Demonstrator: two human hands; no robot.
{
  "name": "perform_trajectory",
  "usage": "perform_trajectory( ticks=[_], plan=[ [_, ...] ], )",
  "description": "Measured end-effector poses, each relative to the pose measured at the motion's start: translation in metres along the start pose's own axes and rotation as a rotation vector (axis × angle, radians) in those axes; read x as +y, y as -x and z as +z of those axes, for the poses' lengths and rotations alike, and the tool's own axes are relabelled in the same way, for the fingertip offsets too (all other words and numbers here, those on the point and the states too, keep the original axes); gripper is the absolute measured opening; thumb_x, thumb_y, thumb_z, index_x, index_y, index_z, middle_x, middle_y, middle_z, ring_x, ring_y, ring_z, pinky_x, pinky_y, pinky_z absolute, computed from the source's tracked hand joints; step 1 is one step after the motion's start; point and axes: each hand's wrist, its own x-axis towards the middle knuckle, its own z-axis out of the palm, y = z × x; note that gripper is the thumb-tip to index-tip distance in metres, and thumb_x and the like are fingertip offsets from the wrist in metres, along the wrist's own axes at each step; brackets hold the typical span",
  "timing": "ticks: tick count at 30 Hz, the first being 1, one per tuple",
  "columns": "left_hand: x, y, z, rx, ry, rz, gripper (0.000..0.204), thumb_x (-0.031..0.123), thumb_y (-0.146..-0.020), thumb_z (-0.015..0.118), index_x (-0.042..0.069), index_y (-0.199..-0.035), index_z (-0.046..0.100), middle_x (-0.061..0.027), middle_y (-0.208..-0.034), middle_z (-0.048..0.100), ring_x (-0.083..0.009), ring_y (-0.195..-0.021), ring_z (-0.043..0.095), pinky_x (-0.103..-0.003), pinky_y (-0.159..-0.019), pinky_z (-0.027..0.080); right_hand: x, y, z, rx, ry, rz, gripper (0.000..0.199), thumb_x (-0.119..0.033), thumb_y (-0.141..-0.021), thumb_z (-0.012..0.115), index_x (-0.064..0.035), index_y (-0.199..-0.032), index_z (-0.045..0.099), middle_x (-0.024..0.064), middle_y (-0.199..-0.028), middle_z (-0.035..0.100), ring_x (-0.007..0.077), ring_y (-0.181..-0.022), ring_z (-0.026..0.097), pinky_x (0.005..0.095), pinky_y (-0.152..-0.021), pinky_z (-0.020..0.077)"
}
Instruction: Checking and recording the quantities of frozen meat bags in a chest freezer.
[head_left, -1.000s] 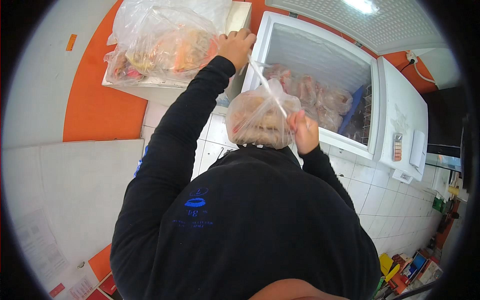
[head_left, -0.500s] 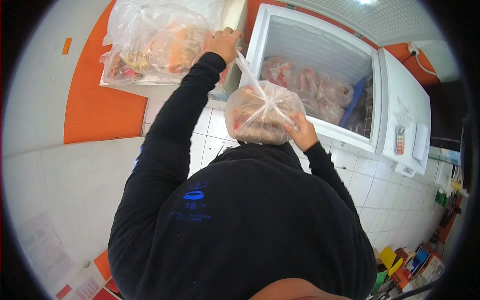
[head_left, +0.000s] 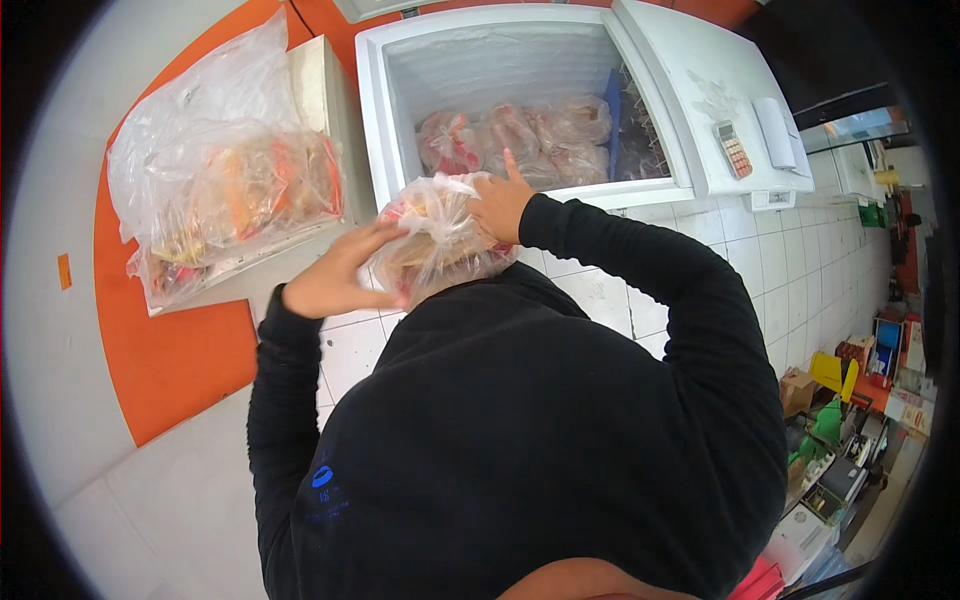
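A clear plastic bag [head_left: 440, 240] packed with pale brownish food, showing bits of red, is held close in front of my chest. My left hand [head_left: 345, 272] cups its left side, thumb low and fingers over the upper edge. From the right, my right hand [head_left: 500, 205] grips the gathered top of the bag, one finger pointing up. The exact contents are blurred by the crinkled plastic. Just beyond stands an open chest freezer [head_left: 376, 120]. Inside it lie several bagged frozen goods [head_left: 520, 135], beside a blue divider [head_left: 613, 110].
Left of the freezer, a white surface [head_left: 312, 85] carries more filled clear bags [head_left: 245, 185]. On the freezer's right-hand top lie a calculator [head_left: 734, 150] and a paper pad [head_left: 774, 132]. White tiles [head_left: 800, 260] cover the floor; assorted goods [head_left: 830, 440] crowd the lower right.
My left hand has left the bag's twisted neck and now cups its side. My right hand has moved onto the top. The view has turned, so the freezer sits further left.
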Motion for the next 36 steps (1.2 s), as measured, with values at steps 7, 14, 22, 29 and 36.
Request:
perform_trajectory(
  ticks=[7, 14, 22, 29, 36],
  plan=[
    [-0.005, -0.055, 0.075, 0.268, -1.118, -0.023, 0.073, 0.055, -0.067, 0.064, -0.002, -0.113, 0.054, -0.0209, -0.119, 0.047, -0.0338, -0.117, 0.041, -0.054, -0.101, 0.021, 0.004, -0.012, 0.034, 0.246, -0.073, -0.259, 0.015, -0.013, -0.071, 0.054, 0.0008, -0.074, 0.059, 0.0211, -0.110, 0.052, 0.0350, -0.109, 0.047, 0.0393, -0.091, 0.0394],
    [-0.074, -0.061, 0.099, 0.372, -0.573, -0.188, 0.056, 0.051, -0.068, 0.066, 0.000, -0.091, 0.059, -0.0138, -0.091, 0.056, -0.0265, -0.087, 0.054, -0.048, -0.092, 0.033, -0.010, -0.007, -0.002, -0.158, -0.403, 0.072, 0.026, -0.029, -0.083, 0.050, -0.0035, -0.083, 0.056, 0.0177, -0.076, 0.061, 0.0360, -0.067, 0.059, 0.0457, -0.062, 0.0462],
    [-0.097, -0.046, 0.077, 0.223, -0.263, -0.010, 0.042, 0.044, -0.079, 0.058, 0.006, -0.098, 0.053, -0.0142, -0.079, 0.061, -0.0323, -0.081, 0.058, -0.040, -0.069, 0.045, -0.006, -0.010, -0.012, -0.099, -0.669, 0.070, 0.035, -0.040, -0.084, 0.053, -0.0074, -0.080, 0.065, 0.0159, -0.075, 0.062, 0.0340, -0.074, 0.059, 0.0434, -0.066, 0.0446],
    [-0.100, -0.033, 0.060, 0.077, -0.440, -0.046, 0.036, 0.043, -0.083, 0.055, 0.011, -0.097, 0.059, -0.0107, -0.068, 0.061, -0.0295, -0.064, 0.060, -0.040, -0.055, 0.046, -0.015, 0.008, -0.003, -0.064, -0.696, 0.053, 0.029, -0.033, -0.086, 0.050, -0.0074, -0.076, 0.060, 0.0146, -0.070, 0.059, 0.0350, -0.069, 0.057, 0.0438, -0.061, 0.0429],
    [-0.139, -0.039, 0.090, 0.286, -0.391, -0.134, 0.042, 0.050, -0.084, 0.050, 0.011, -0.070, 0.058, -0.0108, -0.068, 0.060, -0.0327, -0.065, 0.058, -0.042, -0.055, 0.045, -0.015, 0.026, 0.022, -0.004, -0.745, 0.037, 0.026, -0.026, -0.086, 0.049, -0.0051, -0.074, 0.056, 0.0160, -0.072, 0.058, 0.0364, -0.069, 0.055, 0.0444, -0.061, 0.0420]
  ],
)
